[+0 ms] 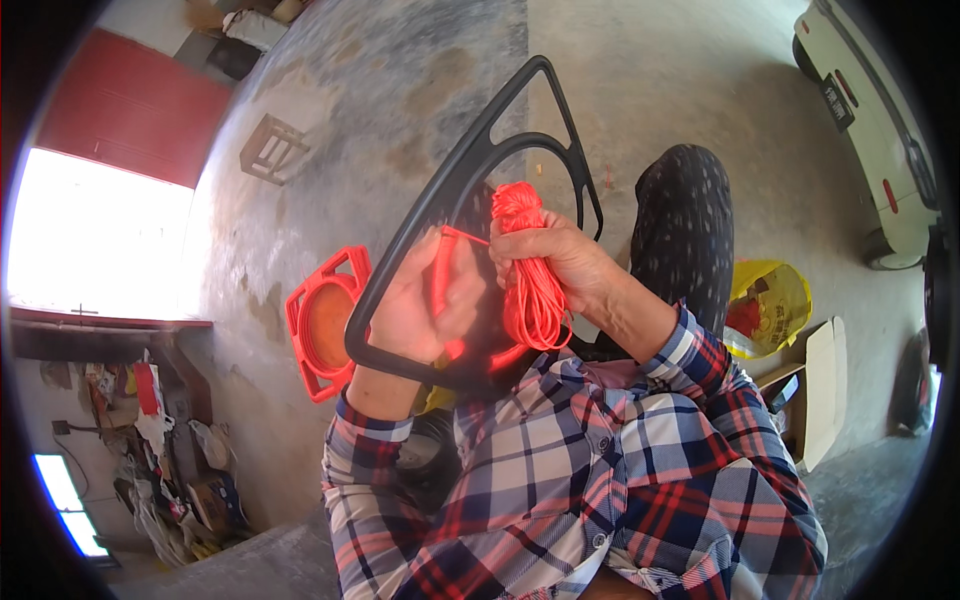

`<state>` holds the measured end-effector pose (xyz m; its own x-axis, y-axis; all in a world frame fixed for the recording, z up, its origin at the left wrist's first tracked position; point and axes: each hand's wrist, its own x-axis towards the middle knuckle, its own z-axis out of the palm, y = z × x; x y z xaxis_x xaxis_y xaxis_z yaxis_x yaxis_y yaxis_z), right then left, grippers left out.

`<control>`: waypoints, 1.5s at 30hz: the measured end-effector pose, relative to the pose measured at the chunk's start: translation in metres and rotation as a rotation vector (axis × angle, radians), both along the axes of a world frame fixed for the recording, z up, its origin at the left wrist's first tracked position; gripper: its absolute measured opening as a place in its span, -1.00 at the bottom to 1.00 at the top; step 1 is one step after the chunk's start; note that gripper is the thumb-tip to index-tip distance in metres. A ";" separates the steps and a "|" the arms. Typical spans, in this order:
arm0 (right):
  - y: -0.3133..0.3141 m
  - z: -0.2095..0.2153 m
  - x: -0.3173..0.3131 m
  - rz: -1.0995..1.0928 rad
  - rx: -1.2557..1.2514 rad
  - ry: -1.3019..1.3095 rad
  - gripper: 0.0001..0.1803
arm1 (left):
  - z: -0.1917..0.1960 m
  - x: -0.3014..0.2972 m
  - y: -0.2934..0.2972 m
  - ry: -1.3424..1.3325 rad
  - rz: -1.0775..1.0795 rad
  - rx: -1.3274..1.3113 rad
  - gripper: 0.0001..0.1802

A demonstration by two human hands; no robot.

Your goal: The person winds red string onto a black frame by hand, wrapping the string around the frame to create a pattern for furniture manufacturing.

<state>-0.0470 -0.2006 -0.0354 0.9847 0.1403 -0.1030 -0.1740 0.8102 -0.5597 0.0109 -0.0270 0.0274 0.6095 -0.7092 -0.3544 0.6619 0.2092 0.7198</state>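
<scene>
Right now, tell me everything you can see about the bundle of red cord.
The red cord hank is a long bundle of thin, slightly glossy strands that look synthetic. It is bunched at the top and spreads into loose loops at the bottom. The right hand grips it around the middle, with its looped end toward the plaid shirt. One strand leads left toward the left hand, where blur hides its path.
</scene>
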 end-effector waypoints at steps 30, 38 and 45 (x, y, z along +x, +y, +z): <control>-0.004 -0.015 0.001 0.011 0.083 -0.002 -0.89 | -0.025 0.003 0.010 -0.154 -0.100 -0.112 -0.59; -0.006 -0.012 -0.003 0.020 0.091 -0.002 -0.86 | -0.017 -0.001 0.007 -0.071 -0.193 -0.159 -0.58; -0.004 -0.008 -0.006 0.053 0.095 -0.022 -0.85 | -0.001 -0.007 0.004 -0.193 -0.229 -0.056 -0.39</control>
<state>-0.0527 -0.2050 -0.0436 0.9775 0.2005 -0.0656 -0.2068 0.8496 -0.4852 0.0040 -0.0233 0.0267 0.4836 -0.8512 -0.2041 0.5489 0.1133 0.8282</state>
